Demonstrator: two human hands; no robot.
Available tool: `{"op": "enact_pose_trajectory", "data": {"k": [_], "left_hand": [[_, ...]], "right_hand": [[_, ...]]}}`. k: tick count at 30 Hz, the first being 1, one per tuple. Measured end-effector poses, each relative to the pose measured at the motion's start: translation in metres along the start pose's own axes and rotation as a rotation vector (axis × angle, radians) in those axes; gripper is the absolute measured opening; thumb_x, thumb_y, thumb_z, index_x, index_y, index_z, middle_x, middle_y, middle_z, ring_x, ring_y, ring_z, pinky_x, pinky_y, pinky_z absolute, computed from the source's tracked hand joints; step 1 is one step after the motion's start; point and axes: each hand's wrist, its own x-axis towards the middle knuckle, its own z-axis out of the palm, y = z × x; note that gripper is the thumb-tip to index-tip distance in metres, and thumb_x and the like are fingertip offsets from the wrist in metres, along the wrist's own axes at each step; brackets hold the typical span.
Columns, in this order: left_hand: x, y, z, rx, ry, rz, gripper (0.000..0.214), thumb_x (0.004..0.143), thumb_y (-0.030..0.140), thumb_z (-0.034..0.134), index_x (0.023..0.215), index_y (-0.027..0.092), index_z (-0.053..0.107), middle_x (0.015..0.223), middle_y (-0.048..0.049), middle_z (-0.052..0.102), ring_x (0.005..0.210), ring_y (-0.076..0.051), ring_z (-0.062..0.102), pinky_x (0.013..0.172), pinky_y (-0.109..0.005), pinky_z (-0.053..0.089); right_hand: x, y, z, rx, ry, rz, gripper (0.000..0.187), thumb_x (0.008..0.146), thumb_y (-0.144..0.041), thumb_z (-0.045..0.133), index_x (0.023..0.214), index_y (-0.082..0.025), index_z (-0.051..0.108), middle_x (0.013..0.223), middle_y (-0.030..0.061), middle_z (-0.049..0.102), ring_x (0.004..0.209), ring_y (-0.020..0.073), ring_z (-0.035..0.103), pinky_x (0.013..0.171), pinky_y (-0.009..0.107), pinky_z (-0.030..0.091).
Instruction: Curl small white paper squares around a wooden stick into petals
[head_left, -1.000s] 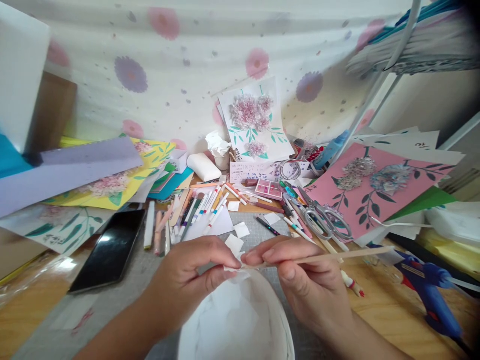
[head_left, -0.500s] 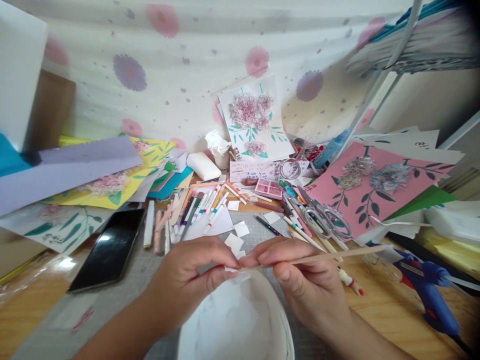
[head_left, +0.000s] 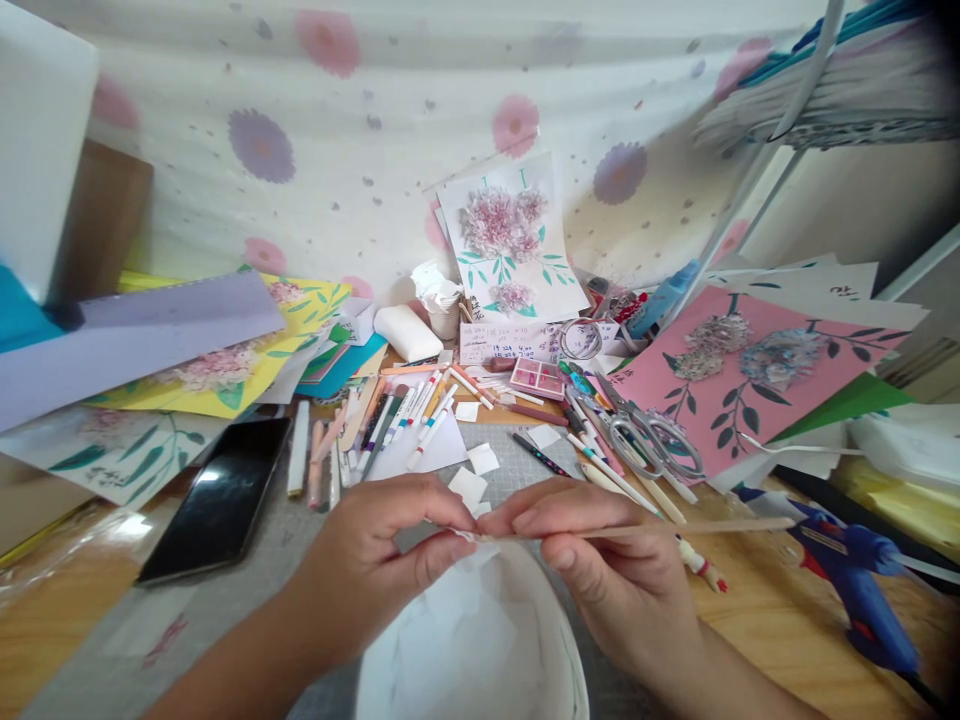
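Observation:
My right hand (head_left: 607, 560) is closed around a thin flat wooden stick (head_left: 712, 526), whose far end sticks out to the right. My left hand (head_left: 382, 570) pinches a small piece of thin white paper (head_left: 480, 550) at the stick's other end, which the fingers partly hide. The fingertips of both hands nearly meet there. Right below stands a white bowl (head_left: 472, 650) with pale paper pieces inside. Several small white paper squares (head_left: 469, 487) lie on the grey mat just beyond my hands.
A black phone (head_left: 217, 500) lies at left, near scattered markers (head_left: 424, 410). Scissors (head_left: 649, 440) and a blue glue gun (head_left: 855, 570) are on the right. Flower pictures on pink card (head_left: 787, 400), yellow card (head_left: 225, 395) and a white sheet (head_left: 510, 240) surround the work area.
The stick has turned slightly in my right hand, its free end now lower and further right. The white paper at my left fingertips is drawn in closer to the stick.

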Motion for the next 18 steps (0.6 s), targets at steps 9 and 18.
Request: {"op": "enact_pose_trajectory", "data": {"k": [9, 18], "left_hand": [[-0.0031, -0.002, 0.0009, 0.066, 0.025, -0.04, 0.005, 0.085, 0.023, 0.067, 0.081, 0.024, 0.068, 0.074, 0.0042, 0.072, 0.069, -0.013, 0.067, 0.065, -0.021, 0.048], [-0.0027, -0.0009, 0.0007, 0.157, 0.218, 0.119, 0.021, 0.08, 0.014, 0.071, 0.091, 0.025, 0.056, 0.089, 0.0032, 0.061, 0.087, -0.016, 0.059, 0.079, -0.026, 0.045]], "right_hand": [[0.004, -0.0029, 0.0018, -0.13, -0.055, -0.116, 0.028, 0.092, -0.015, 0.061, 0.117, -0.028, 0.069, 0.101, 0.0057, 0.079, 0.094, 0.0215, 0.074, 0.08, 0.036, 0.061], [0.0024, 0.0009, 0.0021, -0.17, -0.012, -0.123, 0.03, 0.091, -0.011, 0.061, 0.115, -0.028, 0.07, 0.099, 0.0054, 0.078, 0.094, 0.0213, 0.073, 0.081, 0.036, 0.06]]}}
